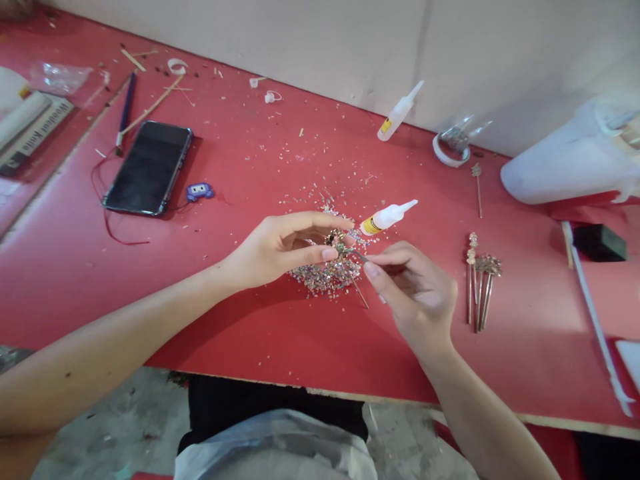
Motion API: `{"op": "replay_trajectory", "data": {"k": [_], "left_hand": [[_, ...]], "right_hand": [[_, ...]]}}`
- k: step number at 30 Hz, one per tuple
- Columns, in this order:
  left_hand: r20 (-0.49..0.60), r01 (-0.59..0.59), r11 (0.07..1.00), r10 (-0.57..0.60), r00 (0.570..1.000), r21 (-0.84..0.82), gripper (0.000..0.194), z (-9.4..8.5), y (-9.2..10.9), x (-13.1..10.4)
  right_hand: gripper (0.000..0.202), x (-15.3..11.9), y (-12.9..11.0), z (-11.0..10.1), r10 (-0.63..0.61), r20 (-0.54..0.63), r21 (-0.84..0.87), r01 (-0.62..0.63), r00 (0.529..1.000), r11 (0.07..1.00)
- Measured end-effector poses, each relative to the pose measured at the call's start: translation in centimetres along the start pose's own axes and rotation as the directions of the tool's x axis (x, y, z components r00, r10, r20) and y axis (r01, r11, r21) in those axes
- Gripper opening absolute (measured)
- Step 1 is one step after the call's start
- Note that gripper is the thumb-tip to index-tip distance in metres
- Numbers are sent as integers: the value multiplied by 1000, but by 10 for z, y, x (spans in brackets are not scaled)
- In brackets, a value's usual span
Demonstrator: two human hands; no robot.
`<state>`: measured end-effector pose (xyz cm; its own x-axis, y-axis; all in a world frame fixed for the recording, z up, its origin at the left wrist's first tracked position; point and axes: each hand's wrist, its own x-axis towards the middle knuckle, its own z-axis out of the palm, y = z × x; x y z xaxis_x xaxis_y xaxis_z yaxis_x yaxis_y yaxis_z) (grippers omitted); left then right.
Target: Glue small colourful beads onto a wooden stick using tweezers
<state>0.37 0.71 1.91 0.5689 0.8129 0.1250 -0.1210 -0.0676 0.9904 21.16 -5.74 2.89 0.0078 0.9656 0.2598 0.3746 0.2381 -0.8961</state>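
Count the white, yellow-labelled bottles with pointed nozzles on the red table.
2: the farther bottle is near the wall, and the nearer bottle is just beyond the right hand. No others show, though some could be hidden.

Table (225, 160): flat, plain red; front edge pale tan. Wall (320, 47): off-white. Heap of tiny shiny chips (317, 279): multicol. speckle, silver/pink/greenish/gold. Slim metal hairpin (357, 287): coppery stem, gold head w/ green + dk spots. Thin metal tool (357, 254): dk grey. Slim plastic squeeze bottle (384, 219) & its twin (397, 117): transl. white, yellow label ea. Bunch of slim metal pins (489, 265): coppery-gold stems, gold to pinkish heads. Rect. glass-faced phone (149, 168): blk. Small flat fob (200, 192): violet-blue, white panel w/ dk dots. Rect. knife box (37, 133): white, blk lettering. Squarish block (600, 242): solid blk. Floor (125, 417): mottled grey.
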Motion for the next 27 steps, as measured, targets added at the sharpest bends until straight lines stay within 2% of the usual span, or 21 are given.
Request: {"op": "replay_trajectory", "data": {"k": [3, 10, 21, 27], "left_hand": [[4, 7, 1000, -7, 1000, 14, 37, 0, -1, -1], [27, 11, 1000, -11, 1000, -1, 37, 0, -1, -2], [42, 29, 999, -28, 999, -18, 37, 0, 0, -1], [42, 31, 999, -30, 999, -23, 37, 0, -1, -2]], "right_hand": [[3, 0, -1, -1, 46, 17, 20, -46, 999, 999], [5, 1, -1, -3, 39, 51, 10, -39, 998, 999], [12, 0, 0, -1, -140, 25, -194, 143, 990, 970], [15, 0, 1, -3, -171, 19, -226, 171, 985, 959]]}}
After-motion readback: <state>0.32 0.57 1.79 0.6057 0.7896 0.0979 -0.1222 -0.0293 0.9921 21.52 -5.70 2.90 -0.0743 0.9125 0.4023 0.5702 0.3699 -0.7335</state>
